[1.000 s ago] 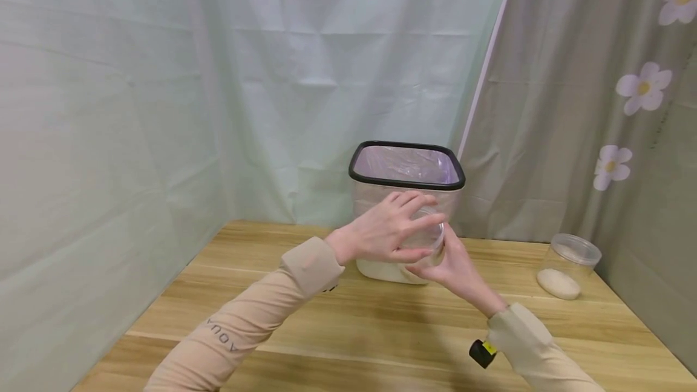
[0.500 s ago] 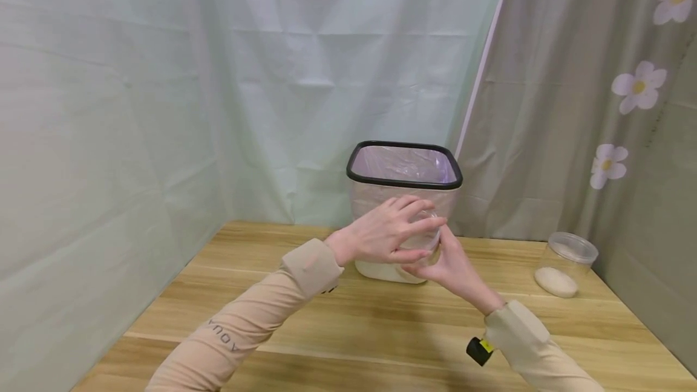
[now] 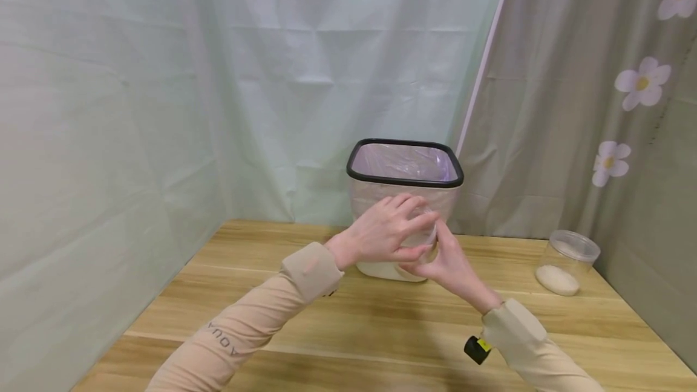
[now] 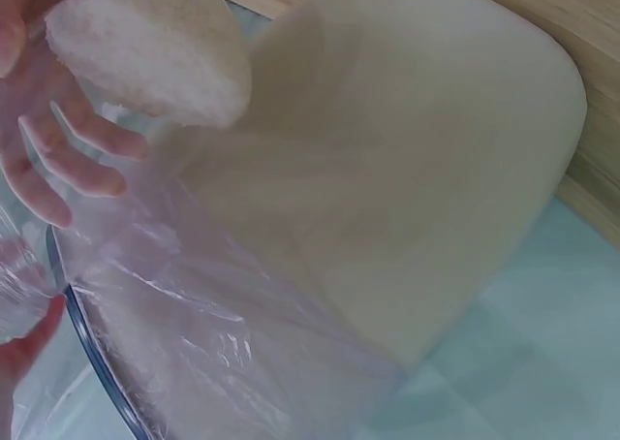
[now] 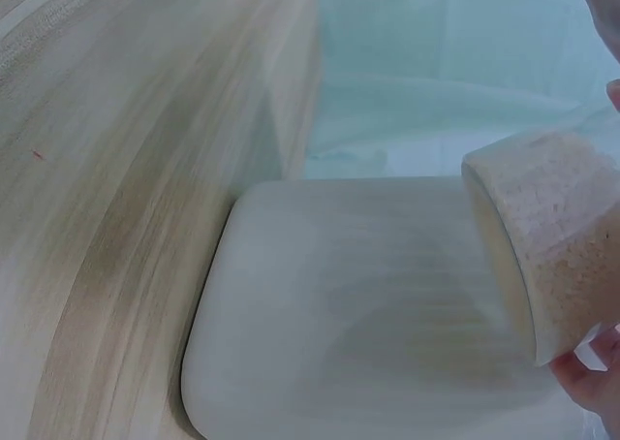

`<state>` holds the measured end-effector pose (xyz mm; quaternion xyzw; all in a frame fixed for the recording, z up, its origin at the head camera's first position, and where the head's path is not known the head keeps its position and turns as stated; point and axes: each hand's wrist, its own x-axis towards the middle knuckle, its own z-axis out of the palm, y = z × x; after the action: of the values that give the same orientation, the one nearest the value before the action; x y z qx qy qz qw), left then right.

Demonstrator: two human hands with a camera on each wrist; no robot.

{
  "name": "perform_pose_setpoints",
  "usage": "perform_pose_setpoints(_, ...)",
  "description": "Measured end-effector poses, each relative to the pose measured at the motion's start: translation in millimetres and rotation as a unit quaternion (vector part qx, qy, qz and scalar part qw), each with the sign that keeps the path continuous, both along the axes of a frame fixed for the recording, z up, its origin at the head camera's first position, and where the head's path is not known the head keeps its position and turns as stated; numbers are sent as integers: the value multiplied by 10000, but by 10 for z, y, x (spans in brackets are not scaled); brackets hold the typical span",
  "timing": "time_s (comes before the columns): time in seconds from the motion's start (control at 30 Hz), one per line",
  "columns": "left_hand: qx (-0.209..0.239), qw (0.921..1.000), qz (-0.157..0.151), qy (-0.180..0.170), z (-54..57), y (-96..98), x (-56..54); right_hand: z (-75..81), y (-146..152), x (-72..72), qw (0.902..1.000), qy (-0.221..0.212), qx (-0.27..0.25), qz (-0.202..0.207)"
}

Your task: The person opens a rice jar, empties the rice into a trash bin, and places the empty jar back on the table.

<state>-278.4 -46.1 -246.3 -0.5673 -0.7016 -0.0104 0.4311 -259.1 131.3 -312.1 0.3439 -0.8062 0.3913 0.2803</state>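
Altogether, two hands, two clear jars and one bin make up the scene. The left hand (image 3: 381, 233) curls its fingers over the upper end of the held jar (image 3: 419, 238), and the right hand (image 3: 449, 266) grasps the same jar from the other side, so each grip is closed round it. That jar is tilted, above the desk (image 3: 327, 325) and in front of the bin (image 5: 339, 299); whether it touches the bin, I cannot tell. The second jar (image 3: 567, 263) stands upright towards the desk's right edge, well apart from the hands, with white grains at its bottom. The bin has one black rim (image 3: 405, 182) and one translucent liner (image 3: 400, 165). Three flowers (image 3: 642, 83) show on the grey curtain (image 3: 533, 107).

Only the wrist views show the held jar's white grains (image 5: 572, 222) well; in the head view fingers hide most of them. The left wrist view reveals the liner folded down over the bin's outer wall, and the right wrist view alone shows a tiny red mark (image 5: 37, 154) on the desk.

Dark letters on the left sleeve (image 3: 256, 325) appear to read "AQUA". A yellow label (image 3: 483, 345) sits on a black device (image 3: 475, 351) by the right sleeve (image 3: 536, 349); its print is too small to read.
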Motion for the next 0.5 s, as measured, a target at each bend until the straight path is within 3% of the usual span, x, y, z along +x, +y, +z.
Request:
perform_pose_setpoints(0.27,528,9962,696,-45,-38,44,56,-24,-27,-28,9993,290,-78,-205)
perform_pose_setpoints(0.5,884,9846,1464,-362,-70,81,126,-31,-56,-43,9980,575,-1,-268)
